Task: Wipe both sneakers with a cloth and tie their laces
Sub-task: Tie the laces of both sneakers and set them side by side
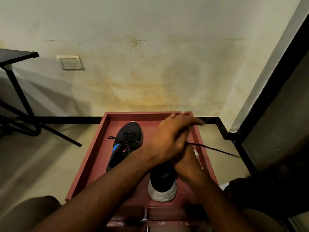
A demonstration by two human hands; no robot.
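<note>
Two black sneakers stand in a red tray (100,144). The left sneaker (127,141) has a blue stripe and a loosely laced front. Of the right sneaker (163,185) only the heel with its white sole shows; my hands hide the front. My left hand (168,138) crosses over my right hand (185,158) above that shoe. A black lace (215,149) runs taut from between the hands out to the right, past the tray's edge. A bit of white cloth (196,154) peeks out beside my right hand.
The tray stands against a stained wall (150,64) with a black skirting. A black metal table frame (18,91) stands at the left. A dark doorframe (267,97) runs along the right. My knees show at the bottom corners.
</note>
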